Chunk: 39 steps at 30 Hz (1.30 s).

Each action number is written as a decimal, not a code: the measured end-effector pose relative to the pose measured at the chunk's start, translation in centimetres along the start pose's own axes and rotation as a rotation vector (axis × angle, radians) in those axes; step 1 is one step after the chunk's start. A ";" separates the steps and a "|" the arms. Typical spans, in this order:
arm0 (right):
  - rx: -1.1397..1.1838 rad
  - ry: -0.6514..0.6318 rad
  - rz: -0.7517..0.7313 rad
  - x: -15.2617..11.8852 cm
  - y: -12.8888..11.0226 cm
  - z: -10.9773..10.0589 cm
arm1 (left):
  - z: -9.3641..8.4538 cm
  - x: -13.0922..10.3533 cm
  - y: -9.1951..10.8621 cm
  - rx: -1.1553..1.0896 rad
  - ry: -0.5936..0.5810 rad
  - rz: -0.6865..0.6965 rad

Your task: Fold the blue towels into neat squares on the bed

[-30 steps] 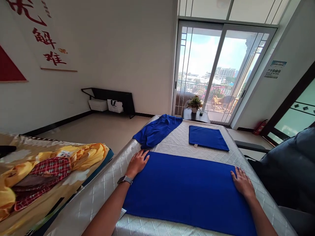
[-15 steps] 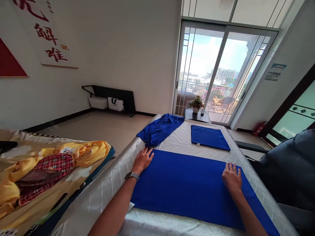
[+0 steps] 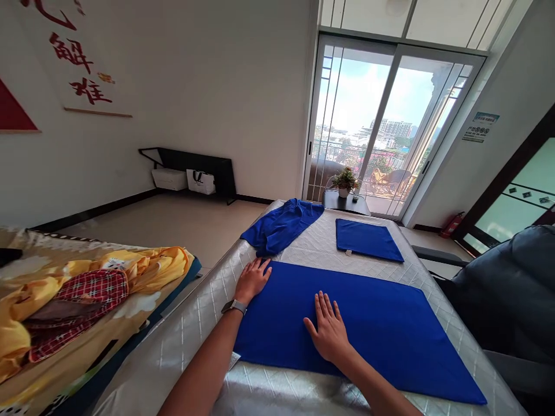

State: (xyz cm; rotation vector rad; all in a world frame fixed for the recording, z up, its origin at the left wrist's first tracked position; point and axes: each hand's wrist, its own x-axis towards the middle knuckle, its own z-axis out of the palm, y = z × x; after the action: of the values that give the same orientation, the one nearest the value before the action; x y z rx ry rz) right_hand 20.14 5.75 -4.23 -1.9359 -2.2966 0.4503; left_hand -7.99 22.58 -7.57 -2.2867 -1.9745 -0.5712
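**Two palms on a flat blue cloth that runs side to side**

The blue cloth (image 3: 390, 329) lies flat on a quilted mattress (image 3: 303, 390), directly in front of the person. Its long axis runs left to right, with the right end slanting somewhat toward the near side. The left hand (image 3: 252, 281) rests palm down at the far left corner, partly over the left edge, its thumb set apart from the fingers. A watch (image 3: 234, 307) is on that wrist.

The right hand (image 3: 329, 332) is over the left half of the cloth, nearer the person than the left hand, its palm down, fingers extended and a little spread, thumb out to the side. Neither hand appears to pinch the fabric; how hard they press, I cannot tell. Most of the cloth's length extends to the right of the right hand, which is the nearer one to the right end; the left hand is the nearer one to the far left corner.

Beyond the far edge, a crumpled blue fabric (image 3: 284, 225) lies on the left side of the mattress, and a smaller blue piece (image 3: 368, 240) lies flat on the right, with a white tag (image 3: 348, 252) at its near edge.
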 end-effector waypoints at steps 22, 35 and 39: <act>-0.434 0.323 0.659 -11.9 33.6 -1.2 | 0.0 0.5 0.0 0.021 -0.020 -0.006; -0.054 0.117 -0.049 3.9 4.4 -3.7 | -0.2 0.2 0.1 -0.005 -0.006 -0.005; 0.005 0.057 -0.078 6.7 1.4 -1.9 | -0.4 0.1 0.1 -0.009 -0.001 -0.013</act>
State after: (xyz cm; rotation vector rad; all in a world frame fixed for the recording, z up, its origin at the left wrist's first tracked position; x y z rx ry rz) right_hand 20.73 12.78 -3.51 -1.8241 -2.3233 0.3877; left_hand -8.00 22.52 -7.19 -2.2816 -1.9929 -0.5812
